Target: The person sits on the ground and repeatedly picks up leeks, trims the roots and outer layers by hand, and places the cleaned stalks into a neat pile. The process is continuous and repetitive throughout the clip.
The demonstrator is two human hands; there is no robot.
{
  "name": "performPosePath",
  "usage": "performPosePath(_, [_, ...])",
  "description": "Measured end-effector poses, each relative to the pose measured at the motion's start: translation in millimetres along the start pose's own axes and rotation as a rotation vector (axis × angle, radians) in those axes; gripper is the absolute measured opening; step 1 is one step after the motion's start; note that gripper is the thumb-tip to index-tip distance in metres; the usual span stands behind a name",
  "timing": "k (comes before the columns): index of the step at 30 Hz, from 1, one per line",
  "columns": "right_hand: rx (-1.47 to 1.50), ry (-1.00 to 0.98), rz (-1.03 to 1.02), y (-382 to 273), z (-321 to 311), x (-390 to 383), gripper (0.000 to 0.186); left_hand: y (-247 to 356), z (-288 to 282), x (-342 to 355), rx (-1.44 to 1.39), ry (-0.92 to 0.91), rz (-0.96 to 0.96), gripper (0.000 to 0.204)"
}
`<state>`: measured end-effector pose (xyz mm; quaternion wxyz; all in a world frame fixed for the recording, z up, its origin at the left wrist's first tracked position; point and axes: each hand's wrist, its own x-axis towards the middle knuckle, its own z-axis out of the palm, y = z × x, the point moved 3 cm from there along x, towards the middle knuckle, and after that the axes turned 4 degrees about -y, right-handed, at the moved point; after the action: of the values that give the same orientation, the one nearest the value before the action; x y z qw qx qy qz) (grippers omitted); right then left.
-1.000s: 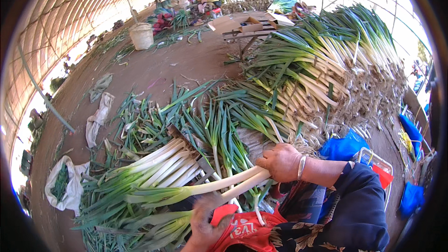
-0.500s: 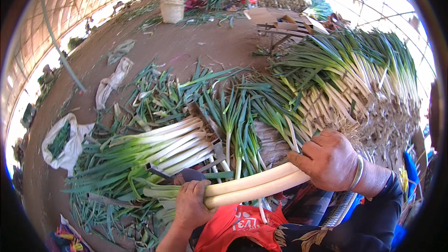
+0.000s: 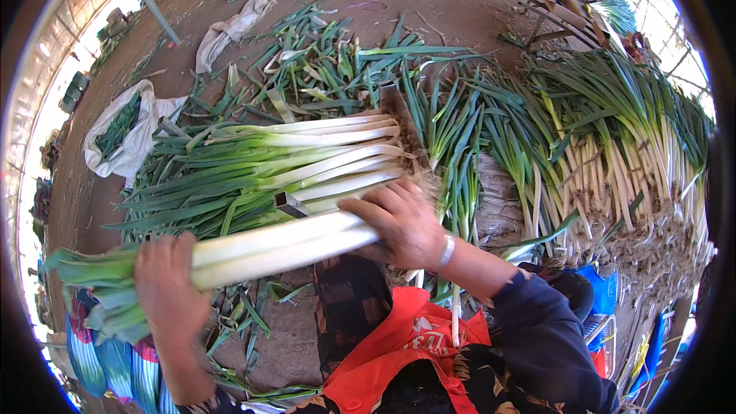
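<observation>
Two long green onions (image 3: pixel 276 251), thick and white-stemmed, lie side by side across both my hands. My left hand (image 3: pixel 172 280) is wrapped round them where the white turns to green, and their leaves trail off beyond it. My right hand (image 3: pixel 406 222), with a bracelet at the wrist, closes on their root end, which its fingers partly hide. Just beyond the held pair, a pile of green onions (image 3: pixel 330 155) rests in a metal rack (image 3: pixel 406 119), root ends against its upright plate and leaves pointing left. A square metal post (image 3: pixel 290 204) stands close behind the held stems.
A big heap of untrimmed green onions (image 3: pixel 636 161) with dirty roots fills the right side. Cut leaves (image 3: pixel 330 69) litter the ground beyond the rack. At left lies a white sack (image 3: pixel 157 146) with greens inside; wrapped bundles (image 3: pixel 115 368) sit at lower left.
Both hands have carried the two green onions leftward and away from the heap, up to the rack's near side. The view has tilted further down.
</observation>
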<state>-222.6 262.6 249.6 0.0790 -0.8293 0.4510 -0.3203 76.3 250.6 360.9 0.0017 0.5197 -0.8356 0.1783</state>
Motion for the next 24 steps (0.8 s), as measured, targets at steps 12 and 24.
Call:
performPosePath(12, [-0.382,-0.318,0.573,214.6,155.8,51.4,0.060,8.4,258.9,176.4,-0.244,-0.194,0.086,0.077])
performPosePath(24, [-0.435,-0.383,0.904,250.5,209.5,81.1,0.069,35.7,338.1,181.4,-0.499,0.123,-0.106,0.017])
